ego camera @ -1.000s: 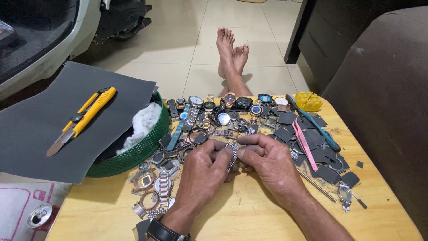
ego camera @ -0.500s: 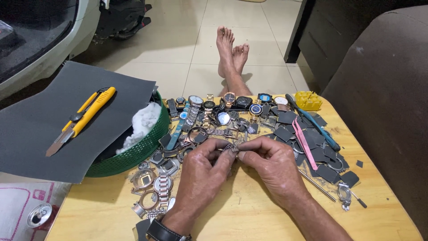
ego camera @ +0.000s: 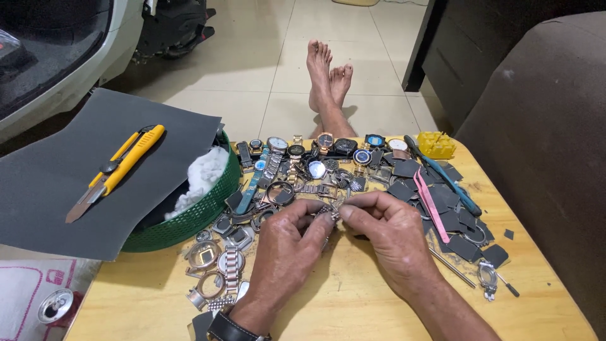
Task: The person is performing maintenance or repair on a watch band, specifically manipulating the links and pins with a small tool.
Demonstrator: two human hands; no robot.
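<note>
My left hand and my right hand meet over the middle of a wooden table. Both pinch a short piece of metal link watch bracelet between thumbs and forefingers, just above the tabletop. A dark watch sits on my left wrist. Behind the hands lies a heap of watches, cases and straps.
A green basket with white cloth stands at left, covered by a dark sheet carrying a yellow utility knife. Pink tweezers, blue-handled pliers, a yellow block and dark square scraps lie right. A can stands at lower left. Bare feet rest beyond the table.
Both hands have lifted slightly and drawn the bracelet piece up between the fingertips; a second ago it lay lower under the curled fingers.
</note>
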